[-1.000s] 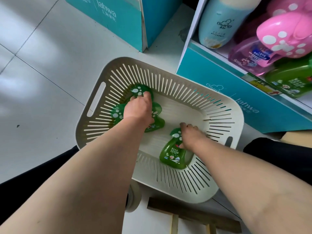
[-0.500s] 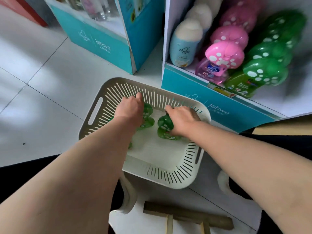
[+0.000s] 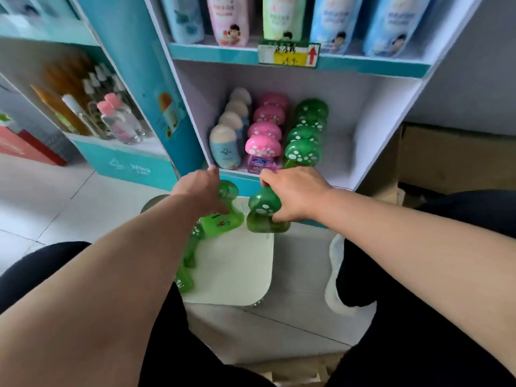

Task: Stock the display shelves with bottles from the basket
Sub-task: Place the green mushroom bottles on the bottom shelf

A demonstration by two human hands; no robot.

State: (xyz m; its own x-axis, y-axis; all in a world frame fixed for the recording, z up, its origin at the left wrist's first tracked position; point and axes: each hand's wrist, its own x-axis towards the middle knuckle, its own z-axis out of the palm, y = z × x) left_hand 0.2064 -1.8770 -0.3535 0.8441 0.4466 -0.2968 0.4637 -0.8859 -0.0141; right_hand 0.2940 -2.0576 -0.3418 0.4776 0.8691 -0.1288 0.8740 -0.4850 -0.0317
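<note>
Green plastic, translucent, with white-spotted mushroom caps: two bottles are in the air. Head view, the only one. The left hand is curled round the neck of one green bottle, which is tilted with its label up. The right hand is clamped on the cap of a second green bottle, body hanging below the fingers. Both bottles hang over the far edge of the basket, just below the front lip of the lower shelf, not yet on it. Step in hand, as I judge it: the lift to the shelf. To do it well, raise each bottle clear of the teal lip before pushing in and turn it upright, cap on top. Set it on the bare strip by the shelf's right edge, or at the front of the green row without knocking that row back. Containers: the basket holds at least two more green bottles along its left edge, partly hidden by the left forearm. The lower shelf carries three files running front to back: cream-capped blue bottles at the left edge, pink mushroom bottles in the middle, the green row beside them. The upper shelf holds standing pouches, with a yellow price tag on its front edge.
</note>
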